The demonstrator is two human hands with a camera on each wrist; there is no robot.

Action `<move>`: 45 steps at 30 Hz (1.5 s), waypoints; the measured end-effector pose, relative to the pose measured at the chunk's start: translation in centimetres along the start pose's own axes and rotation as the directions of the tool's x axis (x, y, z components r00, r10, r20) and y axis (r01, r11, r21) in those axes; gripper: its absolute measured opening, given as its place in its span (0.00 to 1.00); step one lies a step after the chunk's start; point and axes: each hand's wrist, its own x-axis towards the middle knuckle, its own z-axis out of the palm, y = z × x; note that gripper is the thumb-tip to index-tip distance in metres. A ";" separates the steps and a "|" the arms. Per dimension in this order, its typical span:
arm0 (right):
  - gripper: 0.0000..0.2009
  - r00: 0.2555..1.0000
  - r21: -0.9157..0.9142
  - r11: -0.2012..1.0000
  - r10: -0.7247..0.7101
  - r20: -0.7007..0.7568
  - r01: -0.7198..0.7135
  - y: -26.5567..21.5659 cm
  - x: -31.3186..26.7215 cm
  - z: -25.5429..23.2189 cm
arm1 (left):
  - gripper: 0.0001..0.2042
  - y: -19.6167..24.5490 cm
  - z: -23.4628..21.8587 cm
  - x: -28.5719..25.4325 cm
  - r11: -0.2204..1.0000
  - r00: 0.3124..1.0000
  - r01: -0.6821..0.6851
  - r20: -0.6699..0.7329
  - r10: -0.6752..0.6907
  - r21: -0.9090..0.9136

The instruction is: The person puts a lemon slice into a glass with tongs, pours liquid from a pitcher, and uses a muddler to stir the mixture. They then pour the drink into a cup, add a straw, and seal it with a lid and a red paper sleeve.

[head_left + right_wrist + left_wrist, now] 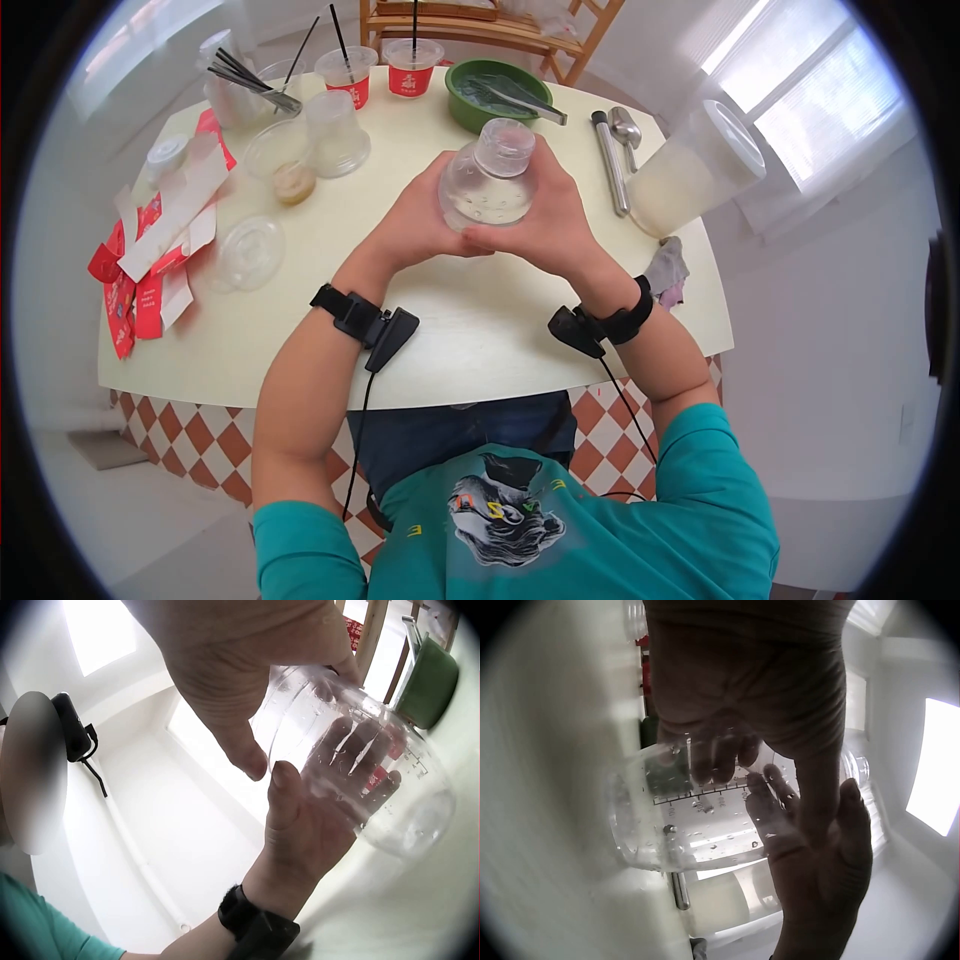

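Note:
Both hands grip one clear plastic shaker with a domed cap, held in front of the chest over the table. My left hand wraps its left side. From the right, my right hand curls round the other side, and the thumbs come close together on the near face. Droplets cling to the wall, and a printed measuring scale shows on the shaker body in the left wrist view. In the right wrist view the shaker's base leans toward the tabletop, with the left-hand fingers visible through the clear wall.
Beyond the shaker sits a green bowl with tongs across it. A muddler, a scoop, a lidded pitcher and a cloth lie right. Red-lettered cups, a clear lid and torn packaging occupy the left.

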 end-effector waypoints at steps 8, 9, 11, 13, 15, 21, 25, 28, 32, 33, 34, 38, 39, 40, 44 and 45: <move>0.39 0.999 -0.002 1.000 -0.023 0.048 0.023 0.4 0.5 -0.7 | 0.44 0.3 -0.2 -0.1 0.997 0.999 0.026 0.027 -0.025 -0.067; 0.40 0.998 0.007 1.000 -0.023 0.059 0.022 0.4 0.6 -0.9 | 0.44 0.3 -0.2 -0.1 0.997 0.999 0.025 0.034 -0.023 -0.073; 0.40 0.997 -0.011 0.997 -0.071 0.027 0.072 0.0 0.9 -1.6 | 0.44 0.3 -0.2 -0.1 0.997 0.999 0.023 0.041 -0.020 -0.079; 0.43 0.989 0.012 0.989 -0.144 -0.037 0.145 -0.8 1.5 -2.8 | 0.44 0.3 0.0 -0.1 0.993 1.000 0.009 0.027 -0.006 -0.115; 0.44 0.983 0.077 0.986 -0.139 -0.120 0.149 -0.5 2.1 -4.4 | 0.44 -0.1 -0.2 -0.1 0.997 0.999 0.039 0.038 -0.036 -0.071; 0.44 0.948 0.028 0.992 0.128 -0.290 -0.125 7.8 0.9 -8.8 | 0.44 0.0 -0.3 -0.2 0.998 0.997 0.068 0.044 -0.067 -0.019; 0.45 0.885 -0.334 0.844 0.301 -0.354 -0.420 13.0 -0.2 -8.5 | 0.44 0.1 -0.2 -0.1 0.999 0.999 0.036 0.035 -0.035 -0.022; 0.45 0.840 -0.427 0.734 0.377 -0.389 -0.528 13.9 0.2 -8.0 | 0.44 0.2 -0.2 -0.2 0.997 0.997 0.073 0.040 -0.073 -0.022; 0.45 0.828 -0.481 0.674 0.447 -0.340 -0.561 14.6 1.3 -7.7 | 0.44 0.1 -0.2 -0.1 0.997 0.996 0.074 0.042 -0.073 -0.027; 0.45 0.833 -0.497 0.669 0.432 -0.345 -0.553 14.5 1.6 -7.6 | 0.44 0.1 -0.2 -0.1 0.997 0.997 0.068 0.047 -0.067 -0.026; 0.44 0.839 -0.514 0.663 0.417 -0.350 -0.544 14.6 1.9 -7.6 | 0.45 0.1 -0.2 -0.1 0.998 0.997 0.063 0.052 -0.061 -0.025; 0.46 0.840 -0.503 0.676 0.393 -0.373 -0.539 16.0 2.7 -7.5 | 0.45 0.2 -0.2 -0.2 0.998 0.997 0.064 0.049 -0.063 -0.020; 0.47 0.828 -0.484 0.674 0.416 -0.377 -0.559 16.2 2.8 -7.6 | 0.45 0.2 -0.2 -0.2 0.998 0.997 0.063 0.050 -0.063 -0.014; 0.48 0.815 -0.465 0.671 0.439 -0.380 -0.578 16.4 3.0 -7.7 | 0.45 0.2 -0.2 -0.2 0.998 0.997 0.063 0.050 -0.062 -0.008; 0.50 0.804 -0.479 0.646 0.473 -0.360 -0.594 17.7 3.3 -8.2 | 0.46 0.2 -0.2 -0.2 0.998 0.996 0.070 0.046 -0.070 -0.004; 0.49 0.821 -0.482 0.665 0.448 -0.353 -0.570 18.2 3.2 -8.3 | 0.46 0.2 -0.2 -0.2 0.998 0.996 0.068 0.049 -0.068 0.002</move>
